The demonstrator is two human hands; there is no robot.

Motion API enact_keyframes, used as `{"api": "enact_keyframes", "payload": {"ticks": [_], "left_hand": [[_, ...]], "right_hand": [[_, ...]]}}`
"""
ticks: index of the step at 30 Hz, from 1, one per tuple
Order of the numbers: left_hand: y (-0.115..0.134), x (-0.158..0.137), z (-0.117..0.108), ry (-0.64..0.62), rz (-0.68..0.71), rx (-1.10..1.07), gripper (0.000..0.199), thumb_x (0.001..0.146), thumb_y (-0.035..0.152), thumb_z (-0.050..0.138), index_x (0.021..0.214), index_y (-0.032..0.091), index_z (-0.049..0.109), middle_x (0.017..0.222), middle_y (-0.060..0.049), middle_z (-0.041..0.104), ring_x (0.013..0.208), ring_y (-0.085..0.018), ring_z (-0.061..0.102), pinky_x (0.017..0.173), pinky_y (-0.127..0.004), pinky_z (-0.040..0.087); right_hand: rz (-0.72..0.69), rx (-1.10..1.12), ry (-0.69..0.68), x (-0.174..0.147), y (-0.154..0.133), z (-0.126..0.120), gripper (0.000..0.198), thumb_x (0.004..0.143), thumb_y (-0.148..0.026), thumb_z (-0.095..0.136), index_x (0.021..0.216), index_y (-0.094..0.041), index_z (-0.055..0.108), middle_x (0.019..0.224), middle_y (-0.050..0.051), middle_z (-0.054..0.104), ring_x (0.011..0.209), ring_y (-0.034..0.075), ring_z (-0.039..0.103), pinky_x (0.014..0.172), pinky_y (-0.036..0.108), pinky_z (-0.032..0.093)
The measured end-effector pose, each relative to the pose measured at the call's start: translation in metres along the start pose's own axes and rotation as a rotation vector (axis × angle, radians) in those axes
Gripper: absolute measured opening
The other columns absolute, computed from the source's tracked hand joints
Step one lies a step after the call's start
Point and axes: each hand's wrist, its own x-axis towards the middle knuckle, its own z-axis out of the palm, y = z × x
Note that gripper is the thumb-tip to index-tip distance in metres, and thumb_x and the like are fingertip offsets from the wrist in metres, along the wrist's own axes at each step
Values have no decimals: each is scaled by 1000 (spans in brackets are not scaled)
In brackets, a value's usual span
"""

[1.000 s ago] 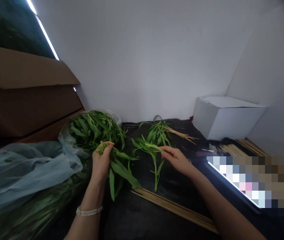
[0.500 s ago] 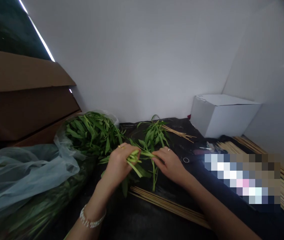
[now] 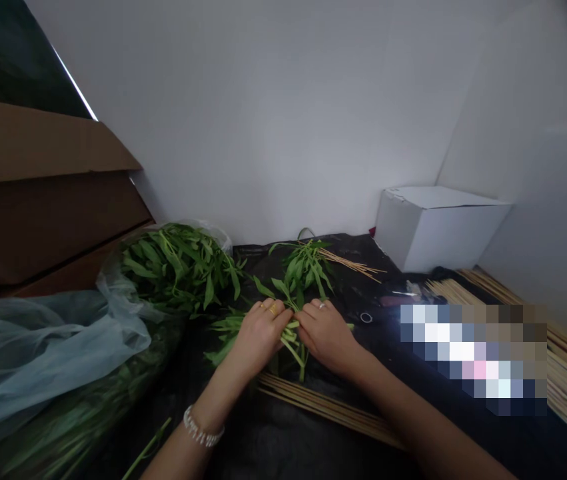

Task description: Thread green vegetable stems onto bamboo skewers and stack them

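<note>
In the middle of the head view my left hand (image 3: 262, 331) is closed around a small bunch of leafy green stems (image 3: 290, 347), whose pale cut ends stick out below the fingers. Right beside it, my right hand (image 3: 327, 333) pinches the stems too, fingers bent and the knuckles of both hands nearly touching. A stem end shows past its far side. Narrow leaves (image 3: 220, 333) spread out to the left behind my left hand. More leafy greens (image 3: 308, 267) lie just beyond both hands. What sits between the fingertips is partly hidden.
A clear plastic bag (image 3: 123, 287) stuffed with greens stands at left, near a brown cardboard box (image 3: 38, 220). Thin wooden sticks (image 3: 328, 407) lie in front on black sheeting (image 3: 263, 447). Behind are more sticks (image 3: 358, 263); a white box (image 3: 443, 230) stands at right. One patch is blurred out.
My hands have come together. The left wrist has turned so its knuckles face up, and the right hand has moved slightly left onto the stems. The view has shifted slightly.
</note>
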Motion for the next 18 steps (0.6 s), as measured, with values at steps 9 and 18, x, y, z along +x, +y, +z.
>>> {"api": "enact_keyframes", "payload": {"ticks": [9, 18], "left_hand": [[0, -1, -5, 118, -106, -435, 11, 81, 16, 53, 83, 19, 63, 76, -4, 55, 77, -21, 51, 73, -34, 43], [-47, -17, -17, 614, -945, -1584, 10, 78, 29, 57, 86, 22, 58, 77, 1, 64, 66, -15, 61, 63, -27, 49]], "right_hand": [[62, 357, 4, 2, -3, -6, 22, 97, -23, 42, 81, -19, 56, 83, 4, 59, 84, 18, 49, 76, 30, 35], [401, 858, 215, 5, 23, -11, 22, 95, -31, 48, 97, -22, 68, 96, 4, 62, 94, 18, 57, 88, 33, 42]]}}
